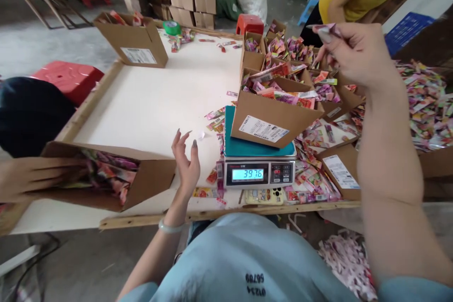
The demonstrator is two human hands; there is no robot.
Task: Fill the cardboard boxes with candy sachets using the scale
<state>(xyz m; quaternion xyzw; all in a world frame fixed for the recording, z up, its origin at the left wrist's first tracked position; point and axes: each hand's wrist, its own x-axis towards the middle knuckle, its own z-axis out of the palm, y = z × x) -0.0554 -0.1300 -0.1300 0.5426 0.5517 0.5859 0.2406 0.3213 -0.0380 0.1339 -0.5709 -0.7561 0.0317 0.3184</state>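
Observation:
My right hand is raised at the upper right, thumb and fingers pinched on a small purple packet. Below it and to the left, a cardboard box full of colourful packets sits tilted on the teal plate of a digital scale. The scale's display is lit. My left hand, with a pale bangle at the wrist, hovers left of the scale with fingers apart and nothing in them. Loose packets lie beside the scale.
At the left, another person's hand reaches into a box of packets. A filled box and green tape are at the back. Several filled boxes crowd the right, near a packet heap. A phone lies before the scale.

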